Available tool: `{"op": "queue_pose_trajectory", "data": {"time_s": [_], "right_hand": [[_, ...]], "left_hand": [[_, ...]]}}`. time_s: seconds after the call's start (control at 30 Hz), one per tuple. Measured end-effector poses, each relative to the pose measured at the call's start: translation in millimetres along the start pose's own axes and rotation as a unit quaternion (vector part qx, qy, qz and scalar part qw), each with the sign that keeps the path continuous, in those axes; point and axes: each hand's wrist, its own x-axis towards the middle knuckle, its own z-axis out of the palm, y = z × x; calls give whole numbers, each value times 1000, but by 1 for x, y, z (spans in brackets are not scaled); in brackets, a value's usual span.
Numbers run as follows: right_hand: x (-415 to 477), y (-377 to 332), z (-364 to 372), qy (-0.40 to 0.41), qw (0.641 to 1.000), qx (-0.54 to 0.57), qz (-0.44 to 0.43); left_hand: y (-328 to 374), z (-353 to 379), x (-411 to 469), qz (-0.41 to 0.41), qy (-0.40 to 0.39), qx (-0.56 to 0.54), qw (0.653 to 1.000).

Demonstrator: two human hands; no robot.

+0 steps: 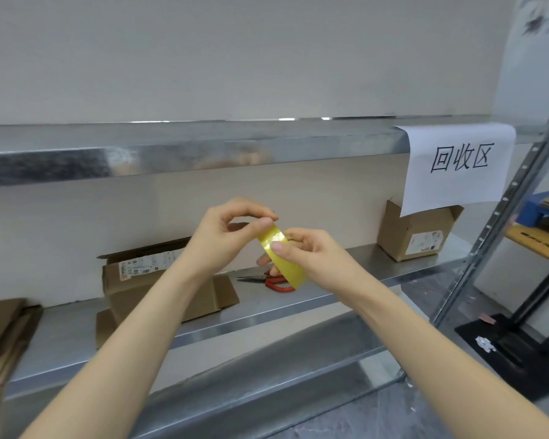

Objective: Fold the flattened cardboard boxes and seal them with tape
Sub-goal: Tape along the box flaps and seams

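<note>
The yellow tape [287, 266] is held up between both hands, in front of the metal shelf [346, 280]. The left hand [232, 236] pinches its upper end with curled thumb and fingertips. The right hand [314, 258] grips it lower down, thumb pressed on its face. Behind lie red scissors [278, 283], 1 open cardboard box [124, 280] by the left forearm, and a second box [415, 236] under a paper sign [457, 166].
</note>
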Motion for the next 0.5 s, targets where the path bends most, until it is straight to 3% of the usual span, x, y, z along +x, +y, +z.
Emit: {"op": "queue_pose_trajectory", "data": {"time_s": [0.17,0.37,0.5], "right_hand": [[7,3,0,33,996,-83,-23],[15,5,7,42,993,-107,-23],[19,6,11,38,992,-122,-20]], "left_hand": [[-9,4,-8,-8,-15,18,1000],[-14,9,-15,-35,69,-60,995],[-17,7,-18,-42,81,-65,994]]}}
